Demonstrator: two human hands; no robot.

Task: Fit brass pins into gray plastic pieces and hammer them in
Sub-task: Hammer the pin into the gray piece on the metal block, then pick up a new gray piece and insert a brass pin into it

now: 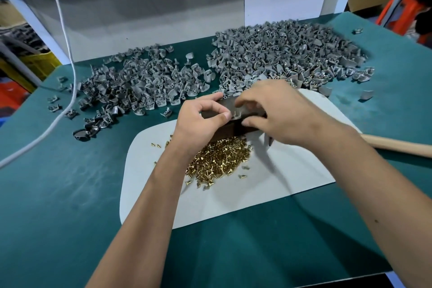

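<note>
Both hands meet over a dark block (230,127) on the tabletop (70,194). Left hand (203,119) pinches a brass pin (234,113); right hand's (278,112) grip is curled, contents unclear. Loose pins (219,161) sit just below.

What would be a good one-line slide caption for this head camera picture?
Both hands, left and right, work over a dark block, between a heap of brass pins and piles of gray pieces.
</note>
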